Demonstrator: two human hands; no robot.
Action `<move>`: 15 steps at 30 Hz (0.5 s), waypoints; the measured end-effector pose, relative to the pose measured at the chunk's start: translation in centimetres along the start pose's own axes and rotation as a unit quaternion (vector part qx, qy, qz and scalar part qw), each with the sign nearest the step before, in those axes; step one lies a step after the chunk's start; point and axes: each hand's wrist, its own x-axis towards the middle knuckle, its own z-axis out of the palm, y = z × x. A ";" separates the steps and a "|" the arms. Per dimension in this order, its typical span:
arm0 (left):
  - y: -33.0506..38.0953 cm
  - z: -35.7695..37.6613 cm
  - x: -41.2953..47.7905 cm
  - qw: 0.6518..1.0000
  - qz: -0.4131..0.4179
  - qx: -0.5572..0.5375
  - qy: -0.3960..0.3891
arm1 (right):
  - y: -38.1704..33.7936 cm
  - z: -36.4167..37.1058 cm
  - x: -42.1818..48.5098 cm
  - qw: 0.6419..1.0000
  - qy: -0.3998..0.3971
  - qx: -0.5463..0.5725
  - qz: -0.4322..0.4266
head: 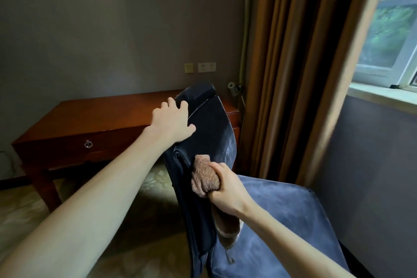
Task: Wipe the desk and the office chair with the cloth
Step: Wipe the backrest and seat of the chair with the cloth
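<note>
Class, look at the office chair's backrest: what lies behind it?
Behind the backrest stands the wooden desk, its ring-pull drawer showing. The backrest and the left hand cover part of the desktop, so anything lying there cannot be seen.

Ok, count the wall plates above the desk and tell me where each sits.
2. A yellowish plate sits on the wall above the desk, and a wider white outlet plate is just right of it. The chair back may hide others lower down.
</note>
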 end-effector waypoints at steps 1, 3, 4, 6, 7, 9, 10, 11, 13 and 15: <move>0.8 0.0 0.1 1.000 -0.012 0.020 0.001 | 0.1 0.2 -0.3 1.000 0.007 0.005 0.000; 2.4 0.0 0.3 0.996 -0.033 0.077 -0.007 | 0.3 0.6 -0.7 0.999 0.031 0.017 0.003; 3.0 0.3 0.2 0.994 -0.038 0.106 -0.010 | 0.6 0.9 -0.9 0.999 0.046 0.027 0.009; 3.2 0.9 0.2 0.988 -0.041 0.149 0.005 | 0.9 1.2 -1.0 0.996 0.079 0.038 0.022; 3.0 1.4 0.2 0.986 -0.038 0.163 0.017 | 1.1 1.4 -0.9 0.995 0.090 0.037 0.026; 2.3 2.1 0.4 0.982 -0.032 0.182 0.036 | 1.4 1.5 -0.7 0.996 0.092 0.018 0.013; 2.1 2.3 0.5 0.981 -0.029 0.187 0.037 | 1.4 1.7 -0.6 0.996 0.084 0.002 0.000; 2.1 2.4 0.6 0.981 -0.027 0.190 0.036 | 1.5 1.9 -0.4 0.997 0.075 -0.016 -0.013; 2.3 2.6 1.0 0.981 -0.023 0.188 0.045 | 1.8 2.6 -0.2 0.995 0.077 -0.050 -0.029; 2.2 2.9 1.3 0.980 -0.022 0.187 0.061 | 2.3 3.1 0.6 0.991 0.097 -0.090 -0.037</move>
